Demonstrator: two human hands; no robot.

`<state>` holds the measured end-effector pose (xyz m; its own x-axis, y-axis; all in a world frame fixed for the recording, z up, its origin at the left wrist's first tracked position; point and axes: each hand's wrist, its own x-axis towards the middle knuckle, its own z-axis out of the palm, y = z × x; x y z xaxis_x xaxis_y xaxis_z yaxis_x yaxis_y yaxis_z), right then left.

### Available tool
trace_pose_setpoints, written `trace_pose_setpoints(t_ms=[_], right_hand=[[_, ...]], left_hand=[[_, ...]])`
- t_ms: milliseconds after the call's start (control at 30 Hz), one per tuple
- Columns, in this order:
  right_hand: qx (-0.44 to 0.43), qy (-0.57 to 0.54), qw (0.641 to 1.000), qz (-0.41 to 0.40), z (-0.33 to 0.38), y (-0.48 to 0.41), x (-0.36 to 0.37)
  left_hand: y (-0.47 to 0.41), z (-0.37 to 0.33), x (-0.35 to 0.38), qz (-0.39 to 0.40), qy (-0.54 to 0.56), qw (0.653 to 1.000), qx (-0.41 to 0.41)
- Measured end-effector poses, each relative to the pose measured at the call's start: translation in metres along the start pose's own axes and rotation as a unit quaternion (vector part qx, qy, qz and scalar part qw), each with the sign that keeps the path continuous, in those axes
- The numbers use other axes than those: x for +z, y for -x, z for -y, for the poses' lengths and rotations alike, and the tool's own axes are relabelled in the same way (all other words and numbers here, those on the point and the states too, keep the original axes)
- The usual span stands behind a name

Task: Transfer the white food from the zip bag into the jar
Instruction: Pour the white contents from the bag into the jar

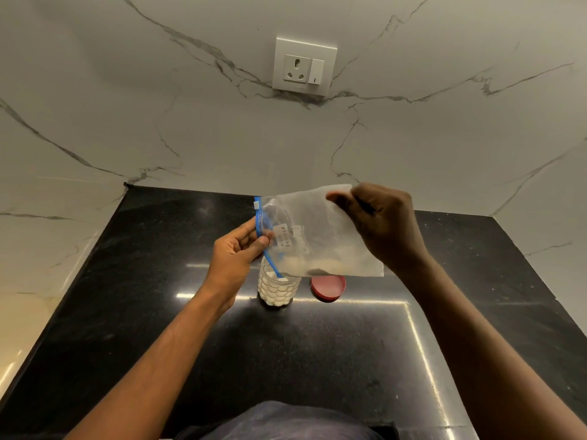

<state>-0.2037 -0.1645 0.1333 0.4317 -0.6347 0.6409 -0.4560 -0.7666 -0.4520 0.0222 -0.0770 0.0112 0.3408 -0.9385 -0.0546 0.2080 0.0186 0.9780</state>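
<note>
A clear zip bag [320, 230] with a blue zip strip and a small handwritten label hangs sideways above the counter. My left hand [236, 252] pinches its blue zip edge on the left. My right hand [386, 223] grips the bag's upper right corner. A little white powder lies along the bag's lower edge. Under the zip end stands a clear patterned jar [278, 289], lid off, mostly full of white food. The bag's lower zip corner dips into the jar's mouth.
A red lid [328, 289] lies flat on the black granite counter [317, 360], just right of the jar. A marble wall with a socket and switch [305, 66] rises behind. Marble walls close in the counter on the left and right.
</note>
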Motion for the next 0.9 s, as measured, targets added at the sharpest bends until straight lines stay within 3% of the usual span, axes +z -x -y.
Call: trace_pose_setpoints(t_ms=[300,633,733,833,900], right_hand=[[-0.004,-0.002,1.0,-0.02,-0.0006,0.0014,0.0012],[0.003,-0.015,1.0,0.022,0.003,0.0002,0.0028],[0.025,-0.025,0.999,-0.006,0.0048,-0.0031,0.0029],[-0.009,-0.015,0.999,0.041,0.0071,-0.0037,0.0032],[0.031,-0.038,0.999,0.019,0.0047,-0.0057,0.002]], left_hand=[[-0.0008,0.0075,0.0007,0.0,0.026,1.0,-0.009],[0.0004,0.0061,-0.001,-0.002,0.042,0.999,-0.014],[0.0001,0.0054,0.0006,-0.002,0.044,0.999,-0.013],[0.0008,0.0066,0.0005,0.0,0.043,0.999,-0.016],[0.0005,0.0082,0.0,-0.001,0.045,0.999,-0.014]])
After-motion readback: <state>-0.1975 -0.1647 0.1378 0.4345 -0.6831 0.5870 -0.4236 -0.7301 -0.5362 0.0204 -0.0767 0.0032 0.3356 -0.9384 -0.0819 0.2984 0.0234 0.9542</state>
